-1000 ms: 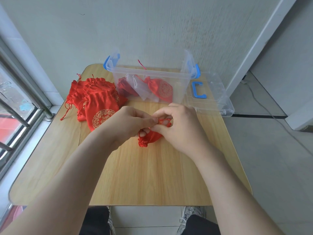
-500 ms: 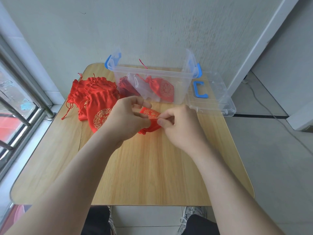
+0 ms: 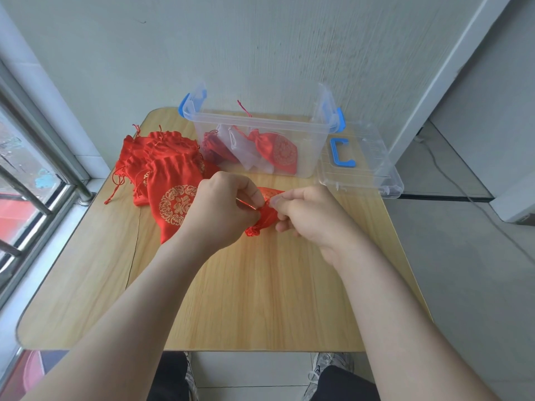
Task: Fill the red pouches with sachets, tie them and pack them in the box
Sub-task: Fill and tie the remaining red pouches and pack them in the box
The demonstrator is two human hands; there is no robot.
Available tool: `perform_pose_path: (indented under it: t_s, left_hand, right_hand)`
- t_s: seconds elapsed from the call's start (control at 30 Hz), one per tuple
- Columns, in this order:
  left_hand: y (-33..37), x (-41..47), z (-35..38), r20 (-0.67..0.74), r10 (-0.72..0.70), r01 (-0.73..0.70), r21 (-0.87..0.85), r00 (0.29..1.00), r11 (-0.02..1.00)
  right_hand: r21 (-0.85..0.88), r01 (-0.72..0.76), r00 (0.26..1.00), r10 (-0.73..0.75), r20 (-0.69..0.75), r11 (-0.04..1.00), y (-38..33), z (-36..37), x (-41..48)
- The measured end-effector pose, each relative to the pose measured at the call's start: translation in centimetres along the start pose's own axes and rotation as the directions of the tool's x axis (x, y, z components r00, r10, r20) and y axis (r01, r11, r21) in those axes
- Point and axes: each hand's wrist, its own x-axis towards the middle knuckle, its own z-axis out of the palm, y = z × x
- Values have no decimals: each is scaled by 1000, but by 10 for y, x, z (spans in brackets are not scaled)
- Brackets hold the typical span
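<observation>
Both hands work on one small red pouch (image 3: 265,217) above the middle of the wooden table (image 3: 260,299). My left hand (image 3: 223,209) pinches its red drawstring, pulled taut to the left. My right hand (image 3: 307,215) pinches the pouch's gathered neck. A pile of flat red pouches (image 3: 165,169) with gold emblems lies at the left. The clear plastic box (image 3: 307,134) with blue latches stands at the back; inside are a filled red pouch (image 3: 278,151) and white sachets (image 3: 240,146).
The box's clear lid (image 3: 364,169) with a blue handle lies to the right of the box, overhanging the table's edge. A window with metal bars (image 3: 31,180) runs along the left. The wall is right behind the box.
The hands lifted the pouch toward the box, then brought it back a little. The left hand now pulls the drawstring out to the left while the right hand holds the neck.
</observation>
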Motion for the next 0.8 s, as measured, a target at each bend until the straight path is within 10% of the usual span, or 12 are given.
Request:
perform_pose_path:
  t_s: [0.8]
  left_hand:
    - [0, 1, 2, 49, 99, -100, 15, 994, 995]
  right_hand:
    - [8, -35, 998, 35, 45, 999, -1, 2, 3]
